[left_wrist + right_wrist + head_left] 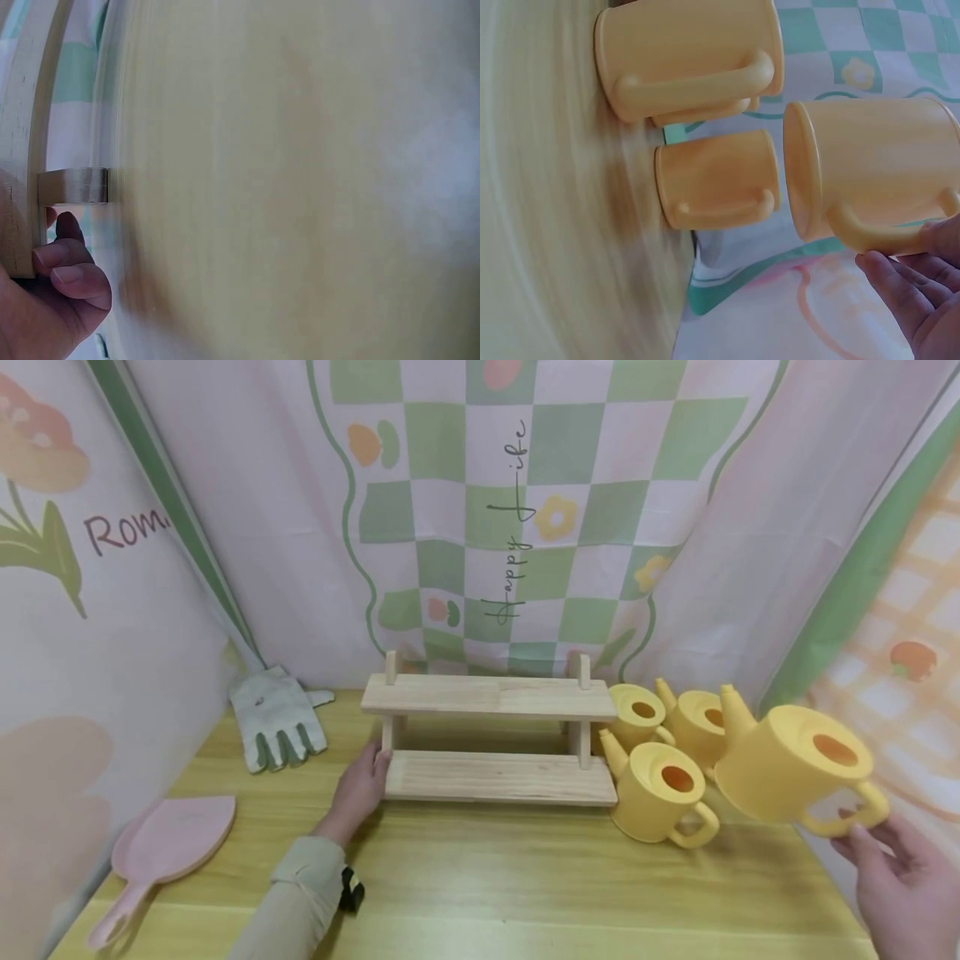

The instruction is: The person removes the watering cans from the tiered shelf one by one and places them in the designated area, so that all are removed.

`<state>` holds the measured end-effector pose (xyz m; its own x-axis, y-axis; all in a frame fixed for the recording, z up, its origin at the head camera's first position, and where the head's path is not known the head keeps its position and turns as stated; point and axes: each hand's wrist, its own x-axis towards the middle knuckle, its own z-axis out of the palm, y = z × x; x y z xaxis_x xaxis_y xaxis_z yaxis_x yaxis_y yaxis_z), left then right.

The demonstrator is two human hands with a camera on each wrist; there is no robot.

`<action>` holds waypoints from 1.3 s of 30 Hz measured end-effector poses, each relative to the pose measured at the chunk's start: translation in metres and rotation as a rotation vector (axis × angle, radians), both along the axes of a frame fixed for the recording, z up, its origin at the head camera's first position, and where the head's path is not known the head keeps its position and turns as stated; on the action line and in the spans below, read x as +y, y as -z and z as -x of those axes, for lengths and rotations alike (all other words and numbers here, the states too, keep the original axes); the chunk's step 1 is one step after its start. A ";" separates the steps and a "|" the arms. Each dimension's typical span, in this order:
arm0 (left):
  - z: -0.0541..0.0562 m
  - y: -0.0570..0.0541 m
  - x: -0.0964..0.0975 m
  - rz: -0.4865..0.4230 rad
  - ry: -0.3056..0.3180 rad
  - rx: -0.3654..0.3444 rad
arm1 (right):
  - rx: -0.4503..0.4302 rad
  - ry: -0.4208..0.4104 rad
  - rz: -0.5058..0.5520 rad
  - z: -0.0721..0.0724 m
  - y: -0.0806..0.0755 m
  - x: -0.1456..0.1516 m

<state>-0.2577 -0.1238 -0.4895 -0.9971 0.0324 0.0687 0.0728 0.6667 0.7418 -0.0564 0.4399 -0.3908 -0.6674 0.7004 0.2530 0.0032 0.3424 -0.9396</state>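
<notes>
A two-tier wooden shelf (pixel 498 777) stands at the middle of the table. My left hand (pixel 363 787) grips the left end of its lower board; the left wrist view shows curled fingers (pixel 82 281) under that board (pixel 19 150). At the right, my right hand (pixel 903 877) pinches the handle of a yellow watering can (pixel 795 764). That can is held up off the table, as the right wrist view shows its base (pixel 802 172) apart from the tabletop. Three more yellow watering cans stand right of the shelf: a front one (pixel 656 793), a back one (pixel 633 714) and another (pixel 693 727).
A pale work glove (pixel 277 714) lies at the table's back left. Nearer the front left is a pink dustpan (pixel 168 839). Printed curtains (pixel 300 527) close off the back and both sides of the wooden table (pixel 480 885).
</notes>
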 end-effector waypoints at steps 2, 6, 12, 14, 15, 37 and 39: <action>0.000 0.000 0.000 0.002 -0.001 -0.006 | -0.009 0.001 0.004 -0.001 0.004 0.002; 0.000 0.001 0.000 0.004 -0.004 -0.020 | -0.051 0.001 0.001 -0.003 0.013 0.007; 0.000 0.000 0.000 0.005 -0.010 -0.024 | -0.112 -0.004 0.003 -0.006 0.021 0.012; -0.001 -0.001 0.000 0.008 -0.010 -0.017 | -0.124 0.003 0.015 -0.006 0.022 0.013; -0.001 -0.001 0.000 0.009 -0.010 -0.012 | -0.127 0.007 0.017 -0.006 0.023 0.013; 0.000 -0.001 0.001 0.002 -0.015 -0.006 | -0.127 -0.088 -0.009 -0.008 0.052 0.026; 0.000 -0.001 0.001 0.004 -0.013 -0.002 | -0.121 -0.096 -0.032 -0.007 0.055 0.025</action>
<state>-0.2576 -0.1229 -0.4886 -0.9975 0.0200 0.0671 0.0631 0.6708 0.7390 -0.0494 0.4652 -0.4457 -0.7581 0.6244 0.1881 0.0811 0.3765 -0.9229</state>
